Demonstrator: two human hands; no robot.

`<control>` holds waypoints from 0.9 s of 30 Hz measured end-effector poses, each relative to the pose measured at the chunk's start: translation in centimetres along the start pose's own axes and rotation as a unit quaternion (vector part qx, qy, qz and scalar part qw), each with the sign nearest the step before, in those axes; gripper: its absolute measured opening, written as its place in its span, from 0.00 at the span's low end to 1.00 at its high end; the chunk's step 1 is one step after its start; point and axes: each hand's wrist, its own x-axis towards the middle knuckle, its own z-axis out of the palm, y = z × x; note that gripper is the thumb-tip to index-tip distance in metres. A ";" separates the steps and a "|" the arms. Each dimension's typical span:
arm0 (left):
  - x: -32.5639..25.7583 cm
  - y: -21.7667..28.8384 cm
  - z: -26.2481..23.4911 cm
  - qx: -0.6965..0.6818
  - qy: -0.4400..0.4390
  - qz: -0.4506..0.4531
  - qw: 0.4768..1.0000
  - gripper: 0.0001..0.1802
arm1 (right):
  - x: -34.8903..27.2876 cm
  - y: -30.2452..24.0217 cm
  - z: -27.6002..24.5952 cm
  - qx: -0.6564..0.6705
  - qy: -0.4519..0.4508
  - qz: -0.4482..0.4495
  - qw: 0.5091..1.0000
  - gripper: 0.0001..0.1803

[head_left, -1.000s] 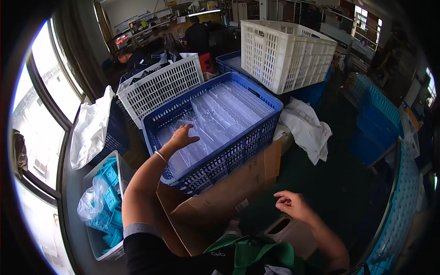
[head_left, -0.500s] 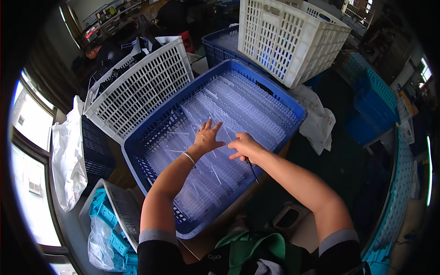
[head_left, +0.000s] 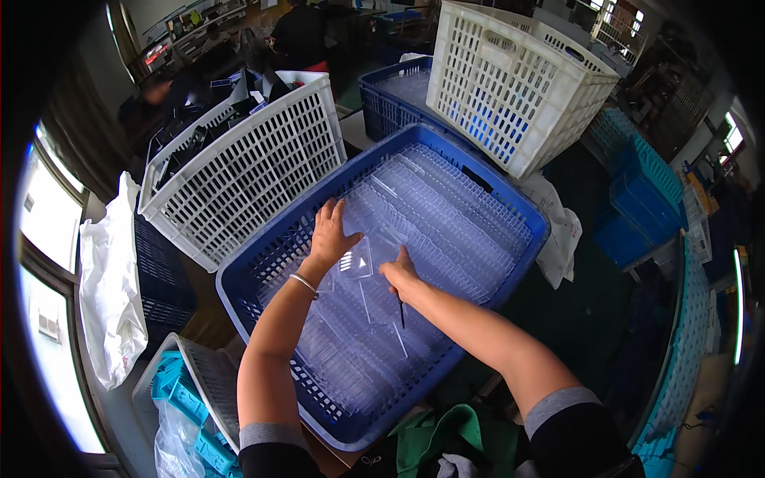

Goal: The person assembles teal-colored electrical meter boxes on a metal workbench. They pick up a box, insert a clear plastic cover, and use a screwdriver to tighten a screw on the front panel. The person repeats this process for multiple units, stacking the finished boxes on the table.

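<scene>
My left hand is over the stacked rows of clear plastic pieces, its fingers stretched and thumb apart. A clear plastic piece catches the light just below that thumb; whether the thumb touches it I cannot tell. To its right, my right hand is closed, the index finger pointing up, around a slim black tool whose thin end sticks out below the palm. Its kind is partly hidden by the hand. All this is inside a large blue plastic basket. Loose clear strips lie across the rows.
Behind the basket stands a white crate with black parts; another white crate is at the back right. At lower left, a pale crate contains turquoise parts. Blue bins stand right. A person is in the background.
My left hand has shifted left, beside a glinting clear piece. My right hand has moved slightly left and down, still with the black tool. The view has tilted a little, so the basket appears lower.
</scene>
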 end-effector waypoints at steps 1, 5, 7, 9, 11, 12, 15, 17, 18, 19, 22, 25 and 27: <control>0.4 0.7 0.5 0.022 -0.021 -0.003 1.000 0.50 | 0.7 0.3 0.2 0.061 0.015 -0.015 0.998 0.47; 1.6 0.3 -0.1 0.034 -0.010 -0.019 0.999 0.51 | 2.3 0.5 1.4 0.270 0.042 -0.026 0.961 0.47; 2.3 1.0 -0.3 0.054 -0.042 -0.059 0.996 0.52 | 3.0 1.0 1.5 0.347 0.079 -0.007 0.934 0.34; 2.5 1.9 -0.4 0.062 -0.052 -0.073 0.994 0.53 | 3.8 0.9 1.0 0.353 0.054 0.021 0.934 0.29; 2.7 2.3 -0.8 0.060 -0.067 -0.076 0.993 0.53 | 4.3 0.6 0.7 0.352 0.014 0.046 0.935 0.25; 2.7 1.9 -0.6 0.052 -0.084 -0.080 0.992 0.53 | 4.3 0.3 0.8 0.348 -0.014 0.056 0.936 0.23; 2.5 0.6 0.3 0.066 -0.114 -0.061 0.989 0.53 | 4.2 0.1 1.8 0.282 -0.076 0.037 0.956 0.19; 2.2 0.6 0.9 0.065 -0.091 -0.056 0.992 0.53 | 4.2 0.8 1.9 0.207 -0.080 0.028 0.975 0.17; 2.1 0.8 1.0 0.064 -0.082 -0.051 0.993 0.53 | 4.5 1.2 1.8 0.172 -0.081 0.024 0.982 0.17; 2.2 1.0 0.9 0.046 -0.074 -0.069 0.994 0.51 | 5.2 0.9 1.5 0.188 -0.117 0.043 0.974 0.18; 1.9 2.4 -0.5 0.007 -0.063 -0.089 0.994 0.47 | 3.5 0.3 1.0 0.175 -0.051 -0.035 0.983 0.22; 0.8 3.2 -4.9 0.014 0.047 0.016 0.999 0.44 | -2.2 -1.7 0.5 0.209 -0.091 -0.107 0.968 0.30; 1.3 6.1 -7.9 0.018 0.099 0.099 0.990 0.44 | -4.2 -2.1 -0.5 0.255 -0.074 -0.187 0.946 0.31</control>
